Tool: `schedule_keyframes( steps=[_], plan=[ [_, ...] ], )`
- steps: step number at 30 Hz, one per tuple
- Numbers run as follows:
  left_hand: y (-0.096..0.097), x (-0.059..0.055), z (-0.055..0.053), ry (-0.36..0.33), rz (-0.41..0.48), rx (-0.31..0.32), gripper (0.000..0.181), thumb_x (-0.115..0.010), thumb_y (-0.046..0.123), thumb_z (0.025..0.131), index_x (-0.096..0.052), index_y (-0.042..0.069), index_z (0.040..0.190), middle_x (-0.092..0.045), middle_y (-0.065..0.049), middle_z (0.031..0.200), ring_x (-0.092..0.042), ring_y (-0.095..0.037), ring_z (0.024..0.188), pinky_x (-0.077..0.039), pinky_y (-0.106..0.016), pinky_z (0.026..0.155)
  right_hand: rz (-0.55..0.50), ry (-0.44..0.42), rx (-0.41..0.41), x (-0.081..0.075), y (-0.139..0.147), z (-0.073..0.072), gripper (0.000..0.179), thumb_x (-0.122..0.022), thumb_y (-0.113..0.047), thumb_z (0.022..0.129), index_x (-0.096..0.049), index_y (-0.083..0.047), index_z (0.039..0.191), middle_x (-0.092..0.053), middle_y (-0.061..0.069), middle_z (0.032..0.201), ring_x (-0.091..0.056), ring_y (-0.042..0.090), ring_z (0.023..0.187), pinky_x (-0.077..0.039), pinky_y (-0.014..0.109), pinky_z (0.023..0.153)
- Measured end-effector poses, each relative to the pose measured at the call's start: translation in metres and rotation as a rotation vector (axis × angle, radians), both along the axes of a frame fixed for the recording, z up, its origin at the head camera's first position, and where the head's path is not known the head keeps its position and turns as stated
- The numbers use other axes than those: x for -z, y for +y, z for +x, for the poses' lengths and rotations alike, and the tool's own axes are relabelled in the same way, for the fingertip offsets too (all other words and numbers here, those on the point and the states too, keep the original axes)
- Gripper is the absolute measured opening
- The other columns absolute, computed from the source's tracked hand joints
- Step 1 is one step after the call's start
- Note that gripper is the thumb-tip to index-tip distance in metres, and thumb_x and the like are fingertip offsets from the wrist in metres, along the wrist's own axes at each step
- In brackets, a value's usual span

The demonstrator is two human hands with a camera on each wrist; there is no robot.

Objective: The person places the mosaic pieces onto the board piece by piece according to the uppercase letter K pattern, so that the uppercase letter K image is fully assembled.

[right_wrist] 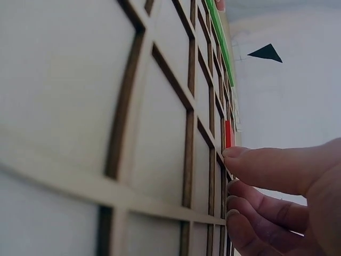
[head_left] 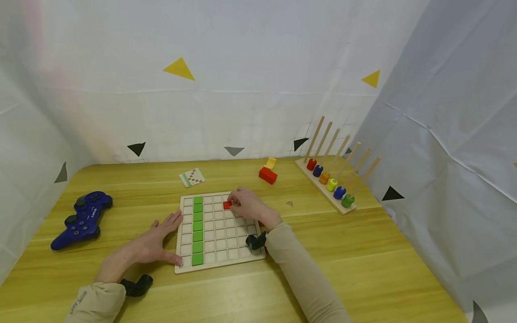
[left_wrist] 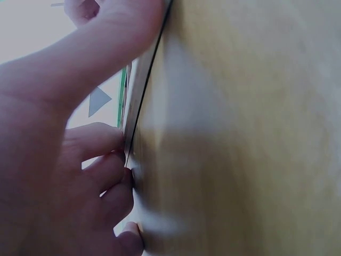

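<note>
A wooden grid board [head_left: 220,266] lies on the table, with a column of green tiles [head_left: 198,235] near its left side. My left hand [head_left: 151,244] rests along the board's left edge, thumb on the near corner and fingers spread; the left wrist view shows the fingers [left_wrist: 109,141] against that edge. At the far side of the board, my right hand [head_left: 250,205] pinches a red tile [head_left: 227,205] by its right side, over a cell. The right thumb meets the red tile [right_wrist: 229,133] in the right wrist view; its hidden end cannot be made out.
A patterned card [head_left: 192,177] lies behind the board. A red block [head_left: 268,175] and a yellow piece [head_left: 270,163] lie farther right. A rod stand with colored beads [head_left: 332,184] is at the back right. A blue game controller [head_left: 82,220] sits at left.
</note>
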State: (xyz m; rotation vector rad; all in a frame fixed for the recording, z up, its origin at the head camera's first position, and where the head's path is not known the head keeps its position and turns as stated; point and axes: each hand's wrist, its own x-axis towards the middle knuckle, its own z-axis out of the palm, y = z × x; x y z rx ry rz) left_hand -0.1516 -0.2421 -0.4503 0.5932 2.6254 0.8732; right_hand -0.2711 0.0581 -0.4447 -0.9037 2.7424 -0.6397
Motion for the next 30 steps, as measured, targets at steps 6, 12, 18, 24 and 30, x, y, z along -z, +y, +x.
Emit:
schedule_keyframes(
  steps=[6,12,18,24,30],
  plan=[
    [0.002,0.002,-0.001,-0.003,-0.009,0.004,0.124,-0.084,0.055,0.07,-0.018,-0.003,0.158,-0.005,-0.022,0.167,-0.003,-0.047,0.151,0.002,-0.07,0.116,-0.082,-0.052,-0.024,-0.001,0.008,0.0,0.024,-0.065,-0.011,0.097,-0.066,-0.005,0.119,-0.061,0.009,0.109,-0.059,0.022,0.099,-0.052,0.034,0.09],
    [0.003,0.003,-0.002,0.0,-0.008,0.004,0.125,-0.084,0.056,0.07,-0.018,-0.002,0.158,-0.005,-0.021,0.167,-0.003,-0.046,0.152,0.002,-0.07,0.117,-0.216,-0.126,-0.087,-0.014,0.028,-0.002,0.03,-0.067,-0.01,0.096,-0.063,0.002,0.123,-0.062,0.013,0.111,-0.058,0.022,0.098,-0.053,0.032,0.089],
    [0.003,0.001,-0.001,-0.008,-0.013,-0.005,0.125,-0.084,0.055,0.07,-0.018,-0.002,0.158,-0.005,-0.021,0.167,-0.002,-0.046,0.152,0.002,-0.07,0.117,-0.218,-0.136,-0.108,-0.028,0.063,-0.001,0.031,-0.069,-0.01,0.094,-0.063,0.002,0.122,-0.064,0.016,0.116,-0.06,0.024,0.102,-0.054,0.041,0.094],
    [0.002,0.0,-0.001,-0.008,-0.008,-0.002,0.125,-0.084,0.055,0.07,-0.017,-0.002,0.158,-0.005,-0.022,0.167,-0.002,-0.047,0.151,0.002,-0.07,0.116,-0.209,-0.113,-0.102,-0.025,0.096,0.001,0.029,-0.072,-0.011,0.092,-0.066,0.002,0.118,-0.067,0.015,0.114,-0.063,0.03,0.101,-0.055,0.048,0.093],
    [0.0,0.001,-0.001,-0.012,-0.007,-0.001,0.124,-0.084,0.054,0.071,-0.017,-0.003,0.158,-0.005,-0.022,0.167,-0.002,-0.047,0.151,0.002,-0.071,0.116,-0.164,-0.116,-0.051,-0.009,0.107,-0.002,0.027,-0.074,-0.016,0.091,-0.069,-0.004,0.115,-0.068,0.008,0.107,-0.063,0.024,0.098,-0.055,0.04,0.088]
  ],
)
